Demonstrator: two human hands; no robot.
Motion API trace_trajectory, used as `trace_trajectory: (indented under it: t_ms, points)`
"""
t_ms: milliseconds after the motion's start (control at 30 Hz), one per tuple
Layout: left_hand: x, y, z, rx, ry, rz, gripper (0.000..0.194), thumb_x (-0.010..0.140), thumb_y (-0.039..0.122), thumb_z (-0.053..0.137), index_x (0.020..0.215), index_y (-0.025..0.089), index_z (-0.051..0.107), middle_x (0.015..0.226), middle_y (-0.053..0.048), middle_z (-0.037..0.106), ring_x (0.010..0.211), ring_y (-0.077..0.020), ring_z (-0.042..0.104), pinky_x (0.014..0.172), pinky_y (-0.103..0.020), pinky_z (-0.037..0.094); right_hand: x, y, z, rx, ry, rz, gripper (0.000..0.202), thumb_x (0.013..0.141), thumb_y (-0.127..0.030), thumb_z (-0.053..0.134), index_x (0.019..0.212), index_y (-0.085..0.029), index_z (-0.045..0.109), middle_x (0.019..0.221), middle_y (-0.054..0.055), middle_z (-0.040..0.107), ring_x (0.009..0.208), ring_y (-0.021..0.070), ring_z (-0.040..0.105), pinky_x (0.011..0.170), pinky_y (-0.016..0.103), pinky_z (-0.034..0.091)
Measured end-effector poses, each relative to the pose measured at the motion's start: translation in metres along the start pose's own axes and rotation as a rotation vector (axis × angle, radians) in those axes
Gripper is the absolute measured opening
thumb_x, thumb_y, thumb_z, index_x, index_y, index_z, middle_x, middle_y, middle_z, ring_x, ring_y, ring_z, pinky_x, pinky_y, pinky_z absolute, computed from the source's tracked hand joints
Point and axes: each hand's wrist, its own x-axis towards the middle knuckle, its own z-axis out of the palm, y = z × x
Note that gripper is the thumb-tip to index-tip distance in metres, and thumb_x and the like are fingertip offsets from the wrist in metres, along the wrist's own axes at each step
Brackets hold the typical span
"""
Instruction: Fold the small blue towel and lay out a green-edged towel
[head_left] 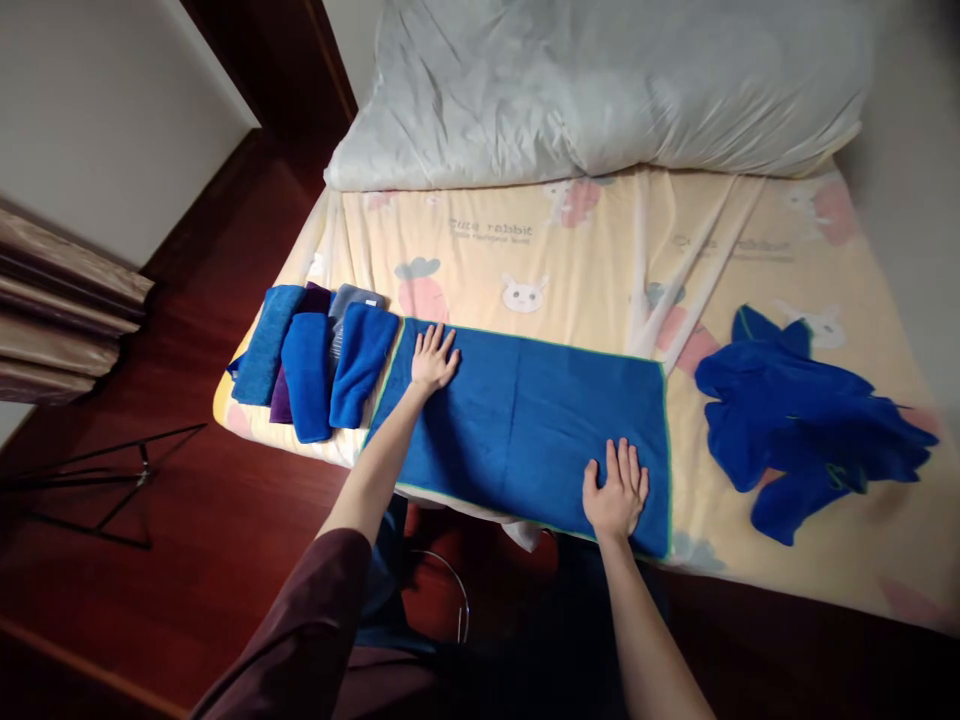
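A blue towel [517,420] with a thin green edge lies spread out along the front of the bed, a crease running down its middle. My left hand [435,360] rests flat on its far left part, fingers apart. On the near right part lies my right hand [617,490], also flat with its fingers spread. Neither hand grips anything. Left of the towel sit several folded towels [306,375] in blue, teal, purple and grey, partly overlapping. A crumpled heap of blue cloths [795,410] lies to the right, apart from the spread towel.
The bed [480,265] has a yellow sheet printed with rabbits and strawberries. At its far side is a bulky pale grey quilt [600,90]. A black tripod leg stand [142,475] is on the dark red floor at left, near a curtain [67,310].
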Motion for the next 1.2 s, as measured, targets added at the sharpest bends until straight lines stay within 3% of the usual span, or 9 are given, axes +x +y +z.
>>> trace_trajectory:
  t_ms: [133,267,467,567,667,767,833,933,1200]
  points:
    - [0.013,-0.038,-0.009,-0.008,0.009,-0.036,0.062,0.102,0.046,0.036,0.158,0.019,0.041,0.170,-0.007,0.025,0.159,-0.0292,0.016,0.129,-0.054,0.011,-0.001,-0.001,0.000,-0.001,0.004,-0.005,0.057,0.102,-0.035,0.038,0.155,-0.015,0.046,0.160,0.015,0.044,0.152,0.0294,0.037,0.124,0.056,0.025]
    - [0.018,-0.061,-0.013,-0.007,-0.024,0.006,0.062,0.103,0.047,0.034,0.159,0.021,0.039,0.170,-0.007,0.026,0.159,-0.0283,0.017,0.129,-0.052,0.012,0.000,-0.001,0.001,-0.004,0.010,-0.008,0.056,0.102,-0.036,0.038,0.153,-0.013,0.048,0.160,0.015,0.045,0.152,0.0287,0.037,0.125,0.054,0.025]
    - [0.018,-0.054,-0.017,0.000,-0.049,0.013,0.061,0.105,0.044,0.032,0.160,0.016,0.036,0.172,-0.010,0.019,0.160,-0.0307,0.012,0.129,-0.055,0.008,-0.001,0.001,0.004,-0.030,-0.001,0.007,0.057,0.102,-0.035,0.038,0.155,-0.016,0.046,0.161,0.013,0.043,0.152,0.0276,0.035,0.126,0.054,0.024]
    - [-0.019,-0.035,-0.025,-0.009,-0.050,0.047,0.061,0.105,0.043,0.033,0.160,0.015,0.036,0.173,-0.010,0.013,0.160,-0.0322,0.006,0.129,-0.056,0.007,-0.001,0.001,0.004,-0.042,-0.006,0.002,0.058,0.102,-0.034,0.037,0.156,-0.016,0.044,0.161,0.013,0.043,0.152,0.0284,0.036,0.125,0.055,0.025]
    - [-0.088,-0.027,-0.034,-0.006,-0.063,0.137,0.061,0.105,0.046,0.034,0.161,0.022,0.034,0.173,-0.007,0.011,0.160,-0.0299,0.006,0.130,-0.054,0.011,-0.001,0.001,0.005,-0.057,-0.011,-0.005,0.058,0.101,-0.034,0.036,0.156,-0.016,0.044,0.161,0.014,0.043,0.151,0.0288,0.036,0.124,0.056,0.026]
    - [-0.152,-0.039,-0.041,0.004,-0.061,0.105,0.060,0.106,0.046,0.034,0.161,0.022,0.034,0.173,-0.007,0.015,0.160,-0.0274,0.010,0.130,-0.050,0.014,-0.002,0.002,0.006,-0.063,-0.007,0.001,0.058,0.101,-0.035,0.035,0.155,-0.015,0.046,0.161,0.014,0.044,0.151,0.0285,0.036,0.124,0.055,0.025]
    - [-0.177,-0.052,-0.043,-0.001,-0.044,0.046,0.060,0.106,0.044,0.034,0.161,0.022,0.034,0.173,-0.006,0.014,0.160,-0.0261,0.012,0.130,-0.048,0.016,-0.002,0.002,0.007,-0.068,-0.011,0.005,0.058,0.101,-0.034,0.035,0.154,-0.015,0.046,0.161,0.014,0.043,0.152,0.0282,0.035,0.124,0.054,0.025]
    - [-0.186,-0.063,-0.044,-0.021,-0.023,-0.017,0.060,0.105,0.042,0.035,0.162,0.022,0.032,0.173,-0.004,0.011,0.160,-0.0261,0.012,0.130,-0.049,0.018,-0.003,0.003,0.008,-0.087,-0.029,0.005,0.058,0.102,-0.034,0.035,0.155,-0.014,0.045,0.162,0.014,0.042,0.152,0.0274,0.034,0.125,0.053,0.024]
    - [-0.181,-0.061,-0.044,-0.077,0.010,-0.017,0.060,0.104,0.042,0.036,0.161,0.022,0.035,0.173,-0.005,0.015,0.159,-0.0264,0.016,0.129,-0.049,0.020,0.006,0.000,0.008,-0.222,-0.156,0.012,0.060,0.104,-0.034,0.025,0.160,-0.013,0.036,0.167,0.011,0.033,0.157,0.0237,0.024,0.127,0.050,0.018]
